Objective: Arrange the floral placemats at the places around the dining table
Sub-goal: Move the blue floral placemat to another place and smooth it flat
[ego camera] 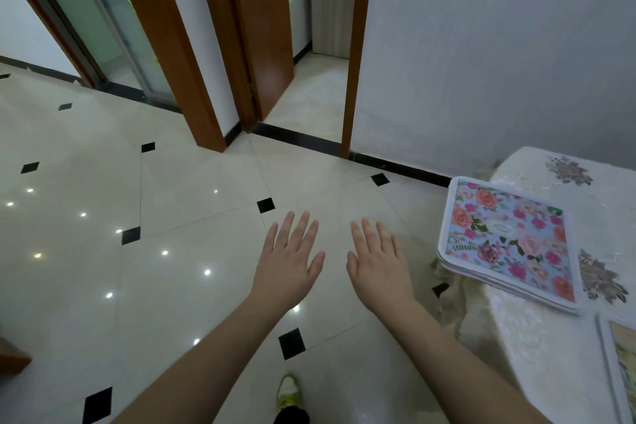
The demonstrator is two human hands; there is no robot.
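A stack of floral placemats (509,241), blue with pink and orange roses and white borders, lies at the left end of the dining table (557,348), its corner jutting over the edge. Another placemat (619,365) with a pale picture lies at the table's near right, cut off by the frame. My left hand (287,262) and my right hand (377,263) hover side by side over the floor, palms down, fingers straight and spread, holding nothing. Both hands are to the left of the table, apart from the stack.
The table wears a cream embroidered cloth that hangs down at its edge. Glossy cream floor tiles (172,217) with black diamonds spread to the left. An open brown door (265,27) and doorway stand ahead, beside a sliding glass door (99,21). My shoe (289,392) shows below.
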